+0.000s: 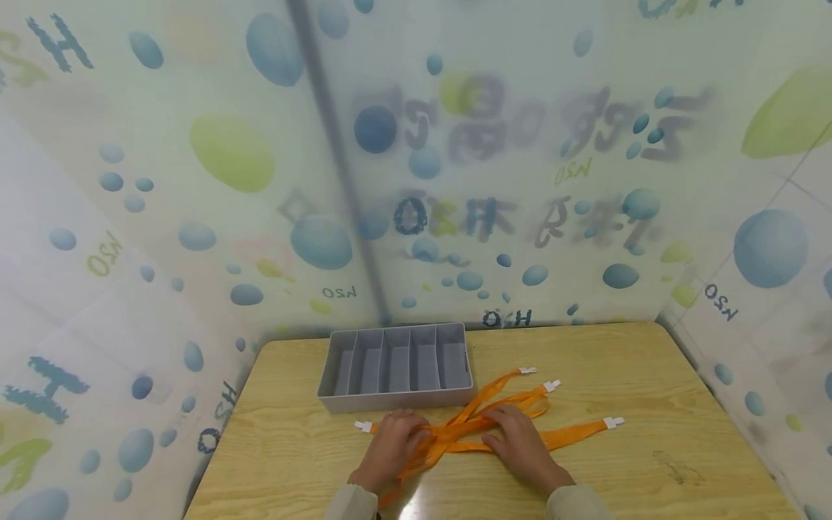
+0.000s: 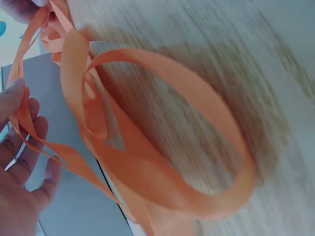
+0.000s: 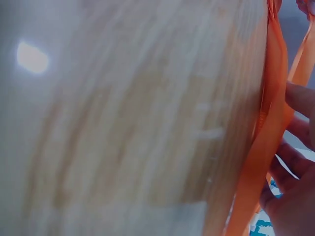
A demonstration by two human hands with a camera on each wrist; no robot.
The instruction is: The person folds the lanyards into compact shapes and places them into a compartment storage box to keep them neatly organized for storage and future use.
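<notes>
A tangle of orange lanyards (image 1: 448, 433) with white end clips (image 1: 613, 423) lies on the wooden table. My left hand (image 1: 392, 446) is at the left side of the bundle. In the left wrist view its thumb and fingers pinch one orange strap (image 2: 76, 160), and a wide loop hangs beside it. On the other side my right hand (image 1: 522, 446) holds straps where they spread toward the right. The right wrist view shows its thumb (image 3: 300, 98) and bent fingers around an orange strap (image 3: 261, 162).
Just behind the hands stands a grey tray (image 1: 396, 399) with several narrow compartments. The wooden table (image 1: 292, 448) reaches back to a patterned curtain (image 1: 546, 238), which also hangs along both sides. One white clip (image 1: 363, 426) points left, near the tray's front.
</notes>
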